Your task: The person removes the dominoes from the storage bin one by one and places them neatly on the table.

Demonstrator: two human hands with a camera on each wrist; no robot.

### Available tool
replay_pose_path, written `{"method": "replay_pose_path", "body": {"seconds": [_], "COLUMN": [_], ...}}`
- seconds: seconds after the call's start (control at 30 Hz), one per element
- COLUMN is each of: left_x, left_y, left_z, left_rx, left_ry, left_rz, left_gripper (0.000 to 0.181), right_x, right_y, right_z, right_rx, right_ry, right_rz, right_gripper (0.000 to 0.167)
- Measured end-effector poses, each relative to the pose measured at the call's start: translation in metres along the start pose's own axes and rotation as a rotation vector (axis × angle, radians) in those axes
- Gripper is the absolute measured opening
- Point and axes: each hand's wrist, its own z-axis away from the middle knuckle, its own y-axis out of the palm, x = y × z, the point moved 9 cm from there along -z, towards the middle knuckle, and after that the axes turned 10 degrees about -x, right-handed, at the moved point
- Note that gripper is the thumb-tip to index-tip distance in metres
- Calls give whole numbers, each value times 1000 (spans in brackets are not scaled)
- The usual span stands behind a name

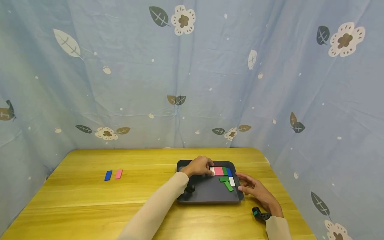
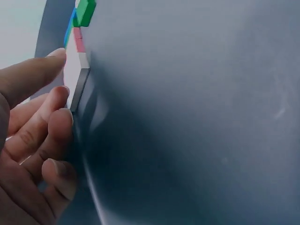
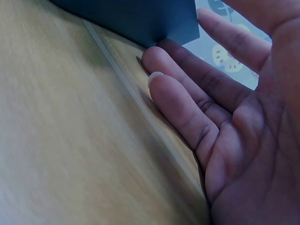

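My left hand (image 1: 199, 166) is over the tray's back part, with thumb and fingers at opposite edges of a white tile (image 1: 212, 170). In the left wrist view, the fingertips of that hand (image 2: 35, 117) touch the white tile (image 2: 75, 75), which lies against the pink one. The row continues right with pink (image 1: 218, 171), green (image 1: 224, 171) and blue (image 1: 229, 172) tiles, then a white one (image 1: 232, 181) in front. Two green tiles (image 1: 223, 179) (image 1: 228, 186) lie beside them. My right hand (image 1: 255, 189), fingers loosely bent, is at the outside of the tray's right wall.
The dark tray (image 1: 210, 202) stands on the wooden table (image 1: 90, 206). Far to its left lie a blue tile (image 1: 108, 175) and a pink tile (image 1: 118, 174). A black device (image 1: 260, 214) is at my right wrist. A patterned curtain (image 1: 135, 83) hangs behind the table and at its sides.
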Motion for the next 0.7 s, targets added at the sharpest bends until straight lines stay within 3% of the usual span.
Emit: {"method": "replay_pose_path", "body": {"seconds": [0.27, 0.47, 0.7], "left_x": [9, 13, 15], "left_y": [-1, 2, 6], "left_z": [3, 5, 9], "left_rx": [-36, -6, 19], "left_ry": [-71, -67, -68], "left_rz": [42, 78, 23], "left_gripper": [30, 33, 41], "right_x": [2, 2, -2], "right_y": [0, -1, -1], "right_z": [-3, -2, -1], "right_rx": [-2, -9, -16], "right_ry": [-17, -5, 5], "right_rz": [2, 11, 8], "right_gripper": [60, 63, 61]}}
